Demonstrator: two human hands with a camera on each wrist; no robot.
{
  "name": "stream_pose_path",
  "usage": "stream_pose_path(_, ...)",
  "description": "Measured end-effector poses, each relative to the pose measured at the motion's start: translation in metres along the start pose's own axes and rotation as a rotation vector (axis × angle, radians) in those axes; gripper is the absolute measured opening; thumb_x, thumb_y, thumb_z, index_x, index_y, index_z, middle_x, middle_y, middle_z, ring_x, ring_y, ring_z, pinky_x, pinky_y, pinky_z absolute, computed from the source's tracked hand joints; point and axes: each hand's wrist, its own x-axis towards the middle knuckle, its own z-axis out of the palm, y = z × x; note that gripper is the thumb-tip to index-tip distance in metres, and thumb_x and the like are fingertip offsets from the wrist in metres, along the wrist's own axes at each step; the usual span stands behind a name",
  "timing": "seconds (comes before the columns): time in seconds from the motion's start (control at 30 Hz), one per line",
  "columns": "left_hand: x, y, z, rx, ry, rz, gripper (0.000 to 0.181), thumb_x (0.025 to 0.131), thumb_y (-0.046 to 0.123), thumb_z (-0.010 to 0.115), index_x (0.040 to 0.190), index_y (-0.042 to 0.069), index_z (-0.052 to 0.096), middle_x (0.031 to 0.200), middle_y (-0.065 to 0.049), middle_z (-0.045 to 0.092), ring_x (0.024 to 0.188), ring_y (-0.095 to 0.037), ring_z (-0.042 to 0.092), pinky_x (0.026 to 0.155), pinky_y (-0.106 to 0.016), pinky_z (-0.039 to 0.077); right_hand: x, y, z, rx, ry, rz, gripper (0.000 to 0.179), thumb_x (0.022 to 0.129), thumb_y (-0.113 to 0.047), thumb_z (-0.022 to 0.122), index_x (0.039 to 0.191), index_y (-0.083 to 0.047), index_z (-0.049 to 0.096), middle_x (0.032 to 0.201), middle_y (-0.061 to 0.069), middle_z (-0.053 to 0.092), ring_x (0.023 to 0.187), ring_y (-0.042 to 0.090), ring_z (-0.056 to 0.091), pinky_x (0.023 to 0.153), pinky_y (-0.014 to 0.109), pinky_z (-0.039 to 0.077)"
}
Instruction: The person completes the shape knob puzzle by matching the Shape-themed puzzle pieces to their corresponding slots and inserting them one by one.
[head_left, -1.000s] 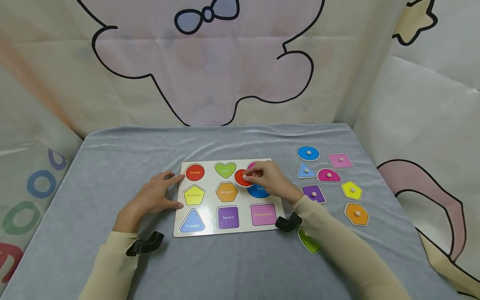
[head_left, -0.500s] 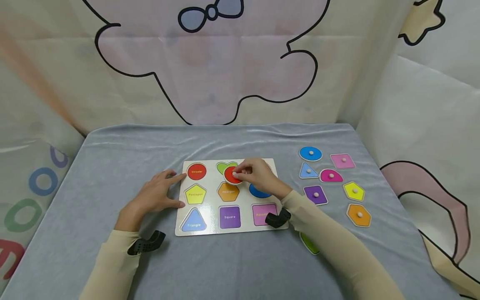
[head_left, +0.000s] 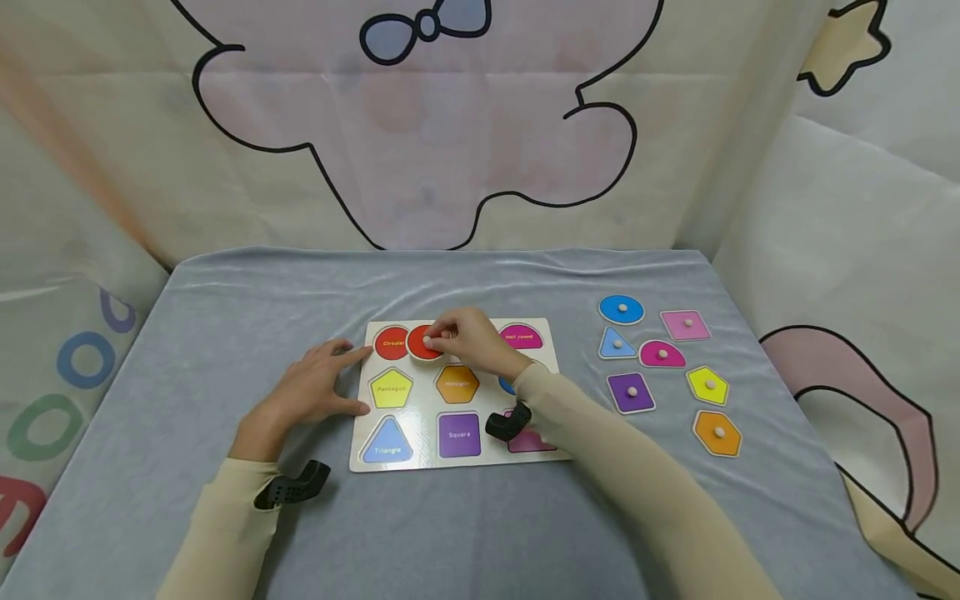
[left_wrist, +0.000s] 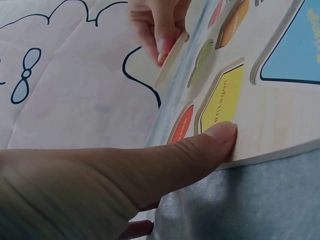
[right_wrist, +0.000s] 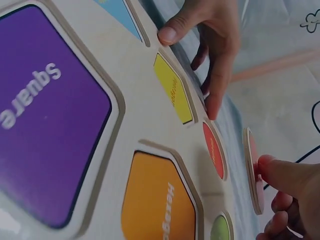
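Your right hand [head_left: 480, 343] pinches a red disc [head_left: 419, 347] by its knob [head_left: 427, 341], a hold that likely leaves the rim free, raised above the puzzle board [head_left: 424, 425] just beside the red round slot [head_left: 387, 343] marked "Circular." Your left hand [head_left: 313, 388], fingers relaxed and grasping nothing, touches the board's left side, apparently to steady it. At right on the gray cloth [head_left: 525, 542], loose shapes [head_left: 624, 402] lie knob up, probably for easy picking.

Board [head_left: 425, 433] on tablecloth [head_left: 420, 533], disc [head_left: 418, 346] above it, loose pieces [head_left: 662, 354] right, backdrop [head_left: 420, 167] behind
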Motion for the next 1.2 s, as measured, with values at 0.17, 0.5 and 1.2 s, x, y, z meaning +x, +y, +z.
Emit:
stream_pose_path(0.17, 0.000, -0.002, -0.003, -0.002, -0.008, 0.012, 0.093, 0.077, 0.042, 0.087, 0.155, 0.017, 0.043, 0.153, -0.024, 0.039, 0.139, -0.048, 0.037, 0.107, -0.072, 0.035, 0.015, -0.013, 0.014, -0.038, -0.001, 0.023, 0.013, 0.092, -0.019, 0.076, 0.097, -0.008, 0.080, 0.071, -0.001, 0.051, 0.073, 0.013, 0.048, 0.065, 0.019, 0.035)
stream_pose_path(0.5, 0.000, 0.000, -0.003, -0.006, 0.012, 0.028, 0.093, 0.075, 0.042, 0.088, 0.153, 0.016, 0.045, 0.151, -0.024, 0.042, 0.138, -0.047, 0.040, 0.104, -0.072, 0.037, 0.035, -0.020, 0.032, -0.110, 0.014, 0.006, 0.011, 0.091, -0.018, 0.076, 0.095, -0.009, 0.081, 0.064, -0.006, 0.049, 0.064, 0.007, 0.044, 0.061, 0.016, 0.031)
stream_pose_path(1.2, -0.001, -0.002, -0.003, -0.004, 0.020, 0.021, 0.093, 0.075, 0.042, 0.088, 0.154, 0.015, 0.045, 0.152, -0.023, 0.042, 0.138, -0.046, 0.040, 0.104, -0.070, 0.038, 0.042, -0.028, 0.047, -0.203, 0.010, 0.082, 0.010, 0.092, -0.023, 0.075, 0.094, -0.016, 0.081, 0.070, -0.006, 0.056, 0.071, 0.009, 0.051, 0.062, 0.019, 0.035)
